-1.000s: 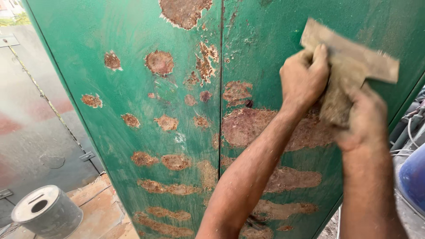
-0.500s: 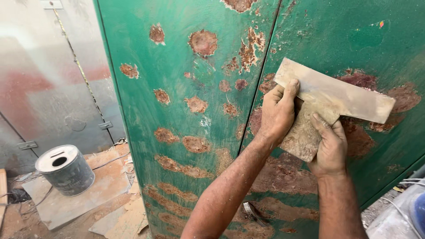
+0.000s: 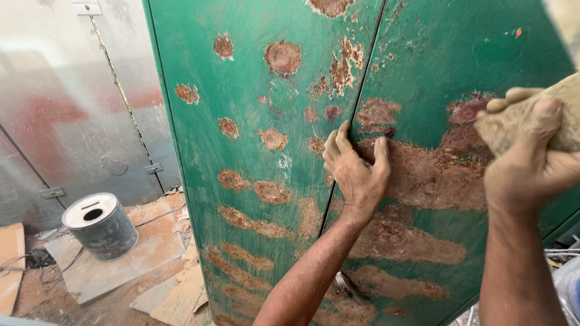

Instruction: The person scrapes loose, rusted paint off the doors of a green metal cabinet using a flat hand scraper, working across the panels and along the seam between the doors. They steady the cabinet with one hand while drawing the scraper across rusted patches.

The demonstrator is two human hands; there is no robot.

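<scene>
A tall green metal door (image 3: 254, 121) fills the view, dotted with brown rust spots and tan filler patches (image 3: 423, 175). A vertical seam (image 3: 356, 96) runs down its middle. My left hand (image 3: 356, 172) lies flat on the door just right of the seam, fingers apart, holding nothing. My right hand (image 3: 525, 169) is close to the camera at the right edge. It is closed around a wide scraper (image 3: 571, 118) caked in tan filler, and most of the blade is out of frame.
A grey metal can (image 3: 99, 226) with a hole in its lid stands on flat boards (image 3: 121, 265) at the lower left. A silvery panel wall (image 3: 66, 121) stands behind it. Cables (image 3: 30, 262) lie on the dirt floor.
My left hand has let go of the scraper and dropped onto the door by the seam. My right hand has carried the scraper off the door, to the right and nearer the camera.
</scene>
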